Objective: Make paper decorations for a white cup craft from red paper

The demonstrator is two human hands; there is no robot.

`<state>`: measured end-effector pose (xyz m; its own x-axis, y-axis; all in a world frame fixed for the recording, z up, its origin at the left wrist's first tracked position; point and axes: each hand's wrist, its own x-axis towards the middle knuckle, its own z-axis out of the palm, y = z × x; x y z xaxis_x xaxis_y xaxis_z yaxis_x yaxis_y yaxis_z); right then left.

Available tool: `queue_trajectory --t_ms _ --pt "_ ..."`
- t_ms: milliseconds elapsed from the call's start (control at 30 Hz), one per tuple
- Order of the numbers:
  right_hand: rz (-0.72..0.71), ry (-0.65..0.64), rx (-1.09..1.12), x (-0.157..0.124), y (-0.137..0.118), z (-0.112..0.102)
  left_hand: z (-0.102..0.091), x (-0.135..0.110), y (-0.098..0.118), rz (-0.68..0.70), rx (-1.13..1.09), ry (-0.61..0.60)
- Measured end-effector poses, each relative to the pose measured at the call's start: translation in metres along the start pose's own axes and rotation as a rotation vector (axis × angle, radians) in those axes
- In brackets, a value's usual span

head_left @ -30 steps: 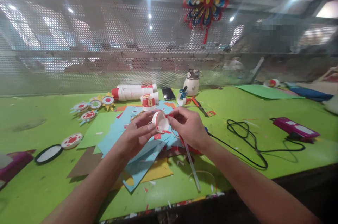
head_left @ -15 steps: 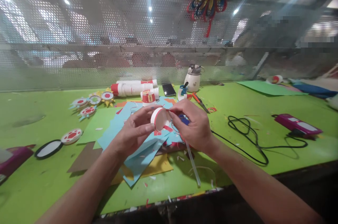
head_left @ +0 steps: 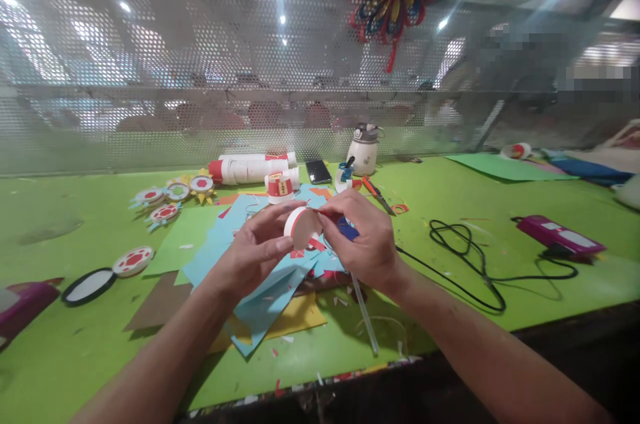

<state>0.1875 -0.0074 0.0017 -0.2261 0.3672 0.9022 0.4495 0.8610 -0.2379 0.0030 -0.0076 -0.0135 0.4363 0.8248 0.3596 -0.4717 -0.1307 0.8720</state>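
"Where is the white cup (head_left: 303,231), and which way does it point?"

"Held above the blue paper (head_left: 270,311), tipped onto its side. The red-banded mouth faces right and partly back toward the wearer."

"And its axis?"

"Nearly level, running left to right; the cup looks broader than it is deep, so the round mouth stands almost upright."

"The hands?"

"The left hand (head_left: 255,244) grips the wall, thumb below, fingers curled over the top. The right hand (head_left: 367,237), over the paper's right side, bends inward, thumb and forefinger pinching what looks like a red strip (head_left: 319,212) at the mouth. Both forearms slant in from the paper's near side."
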Motion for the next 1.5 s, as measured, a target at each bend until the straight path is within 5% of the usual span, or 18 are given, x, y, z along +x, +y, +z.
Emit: queue_trajectory --t_ms 633,1500 --pt "0.258 -0.027 0.011 0.0021 -0.0062 0.003 -0.0008 -0.0005 -0.0038 -0.051 0.006 0.073" --pt "0.192 -0.044 -0.067 0.0001 0.0013 0.0059 0.0007 0.0019 -0.0066 -0.083 -0.118 0.12"
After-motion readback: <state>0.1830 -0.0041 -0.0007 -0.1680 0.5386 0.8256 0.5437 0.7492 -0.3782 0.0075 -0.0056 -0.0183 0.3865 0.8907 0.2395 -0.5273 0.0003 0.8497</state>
